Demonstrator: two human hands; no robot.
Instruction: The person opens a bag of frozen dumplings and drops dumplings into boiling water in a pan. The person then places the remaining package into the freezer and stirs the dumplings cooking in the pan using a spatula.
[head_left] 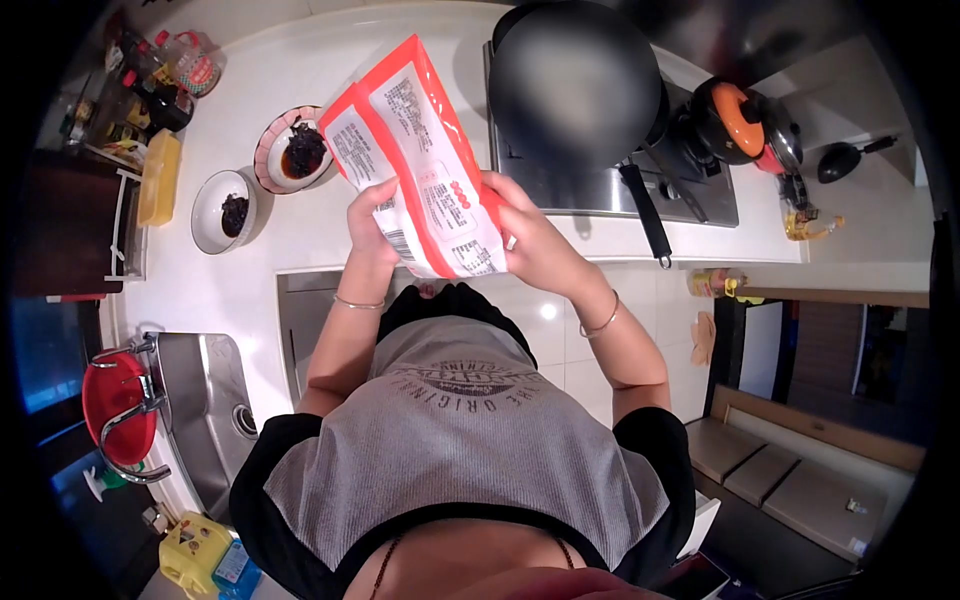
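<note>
Red-and-white packet [425, 165], left hand [374, 222] and right hand [535, 238] gripping it — black wok [515, 105] on stove [590, 197]

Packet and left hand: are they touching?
Touching: the head view shows the left hand gripping the packet at its lower left edge, thumb over the printed face.

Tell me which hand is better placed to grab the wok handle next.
Your right hand, I'd say: it holds the packet on the stove side, nearer the wok handle. Your left hand holds the packet's other side, farther away.
</note>
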